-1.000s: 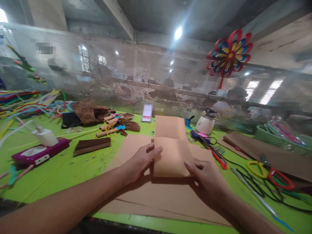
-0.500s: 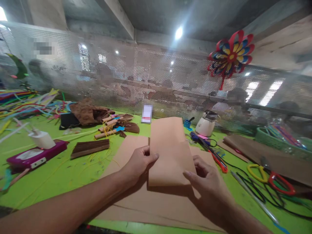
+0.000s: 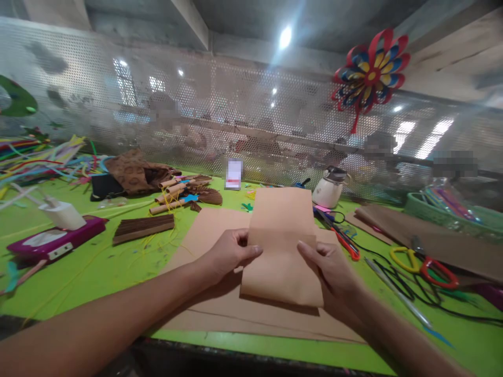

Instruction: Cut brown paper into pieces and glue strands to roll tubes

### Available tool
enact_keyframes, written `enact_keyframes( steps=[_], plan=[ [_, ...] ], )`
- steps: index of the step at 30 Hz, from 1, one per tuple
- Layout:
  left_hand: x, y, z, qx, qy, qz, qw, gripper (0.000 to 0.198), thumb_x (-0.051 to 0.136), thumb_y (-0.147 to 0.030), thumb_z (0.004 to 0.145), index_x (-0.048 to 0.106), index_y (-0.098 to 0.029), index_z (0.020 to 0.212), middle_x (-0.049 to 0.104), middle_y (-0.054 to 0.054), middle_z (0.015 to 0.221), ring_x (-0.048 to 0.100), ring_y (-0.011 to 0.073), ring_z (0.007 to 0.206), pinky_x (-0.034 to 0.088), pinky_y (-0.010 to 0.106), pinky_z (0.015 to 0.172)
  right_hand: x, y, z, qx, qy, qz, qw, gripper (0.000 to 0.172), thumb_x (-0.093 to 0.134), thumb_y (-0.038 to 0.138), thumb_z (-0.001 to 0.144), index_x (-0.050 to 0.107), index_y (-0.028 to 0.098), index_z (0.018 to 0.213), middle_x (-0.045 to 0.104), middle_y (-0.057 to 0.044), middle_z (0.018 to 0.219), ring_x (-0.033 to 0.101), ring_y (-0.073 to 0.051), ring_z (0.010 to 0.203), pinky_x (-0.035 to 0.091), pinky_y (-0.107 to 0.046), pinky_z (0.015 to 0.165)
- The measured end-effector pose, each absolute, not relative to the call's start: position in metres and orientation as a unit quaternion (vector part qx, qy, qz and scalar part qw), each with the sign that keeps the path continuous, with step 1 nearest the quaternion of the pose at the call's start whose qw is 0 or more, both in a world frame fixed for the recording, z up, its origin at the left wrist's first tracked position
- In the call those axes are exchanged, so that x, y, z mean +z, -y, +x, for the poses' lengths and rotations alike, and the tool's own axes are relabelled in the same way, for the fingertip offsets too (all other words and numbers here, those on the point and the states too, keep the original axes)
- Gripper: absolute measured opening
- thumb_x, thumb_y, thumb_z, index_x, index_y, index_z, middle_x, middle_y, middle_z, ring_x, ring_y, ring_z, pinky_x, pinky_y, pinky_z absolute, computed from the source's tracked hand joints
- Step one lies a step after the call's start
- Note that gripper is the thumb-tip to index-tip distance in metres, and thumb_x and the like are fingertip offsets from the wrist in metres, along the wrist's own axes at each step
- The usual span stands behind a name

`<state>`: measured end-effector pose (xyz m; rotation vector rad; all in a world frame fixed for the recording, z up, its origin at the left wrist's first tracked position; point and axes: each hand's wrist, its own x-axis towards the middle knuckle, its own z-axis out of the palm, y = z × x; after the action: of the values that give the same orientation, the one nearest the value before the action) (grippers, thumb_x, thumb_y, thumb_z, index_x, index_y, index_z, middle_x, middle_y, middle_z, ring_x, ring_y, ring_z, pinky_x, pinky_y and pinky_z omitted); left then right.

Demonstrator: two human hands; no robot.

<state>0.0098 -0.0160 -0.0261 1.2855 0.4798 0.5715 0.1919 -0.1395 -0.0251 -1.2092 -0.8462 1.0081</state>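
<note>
A tan sheet of paper (image 3: 283, 246) with a crease across its middle is held up over a larger brown card sheet (image 3: 212, 235) on the green table (image 3: 98, 272). My left hand (image 3: 230, 254) pinches the paper's left edge at the crease, thumb on top. On the right edge, my right hand (image 3: 328, 269) grips it the same way. The paper's lower half hangs toward me, its upper half tilts away.
Left: a purple box (image 3: 55, 243) with a white charger, a dark stick bundle (image 3: 143, 229), rolled paper tubes (image 3: 176, 196), coloured strips (image 3: 43, 162). Right: a white glue gun (image 3: 330, 191), red cutter (image 3: 346, 243), scissors (image 3: 426, 264), brown card (image 3: 424, 243), green basket (image 3: 451, 217). A mesh screen with a pinwheel (image 3: 369, 73) stands behind.
The folded paper was opened out flat, then turned in my hands; both hands have slid to its side edges at the crease. The view shifted slightly left.
</note>
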Motion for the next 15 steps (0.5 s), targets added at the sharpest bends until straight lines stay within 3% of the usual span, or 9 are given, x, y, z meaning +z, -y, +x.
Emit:
enact_keyframes(
  steps=[7, 11, 15],
  plan=[
    [-0.025, 0.022, 0.008, 0.147, -0.205, 0.568, 0.783, 0.035, 0.075, -0.044, 0.070, 0.070, -0.011, 0.081, 0.068, 0.010, 0.085, 0.060, 0.0186, 0.079, 0.045, 0.028, 0.073, -0.036, 0.137, 0.209, 0.331, 0.350, -0.598, 0.640, 0.040, 0.072, 0.050, 0.071, 0.074, 0.016, 0.093, 0.075, -0.008, 0.079, 0.069, -0.024, 0.061, 0.054, -0.030, 0.052],
    [-0.024, 0.023, 0.009, 0.141, -0.227, 0.551, 0.791, 0.035, 0.077, -0.044, 0.066, 0.069, -0.011, 0.074, 0.067, 0.008, 0.079, 0.059, 0.0165, 0.073, 0.045, 0.028, 0.070, -0.035, 0.137, 0.208, 0.290, 0.375, -0.604, 0.640, 0.042, 0.071, 0.052, 0.071, 0.073, 0.016, 0.093, 0.075, -0.008, 0.082, 0.069, -0.023, 0.065, 0.054, -0.030, 0.056],
    [-0.028, 0.023, 0.009, 0.189, -0.228, 0.543, 0.786, 0.035, 0.082, -0.036, 0.060, 0.072, -0.010, 0.082, 0.069, 0.011, 0.081, 0.061, 0.0214, 0.077, 0.046, 0.036, 0.079, -0.025, 0.142, 0.195, 0.333, 0.377, -0.591, 0.631, 0.034, 0.072, 0.046, 0.071, 0.073, 0.017, 0.089, 0.075, -0.009, 0.084, 0.068, -0.023, 0.064, 0.054, -0.030, 0.055]
  ],
)
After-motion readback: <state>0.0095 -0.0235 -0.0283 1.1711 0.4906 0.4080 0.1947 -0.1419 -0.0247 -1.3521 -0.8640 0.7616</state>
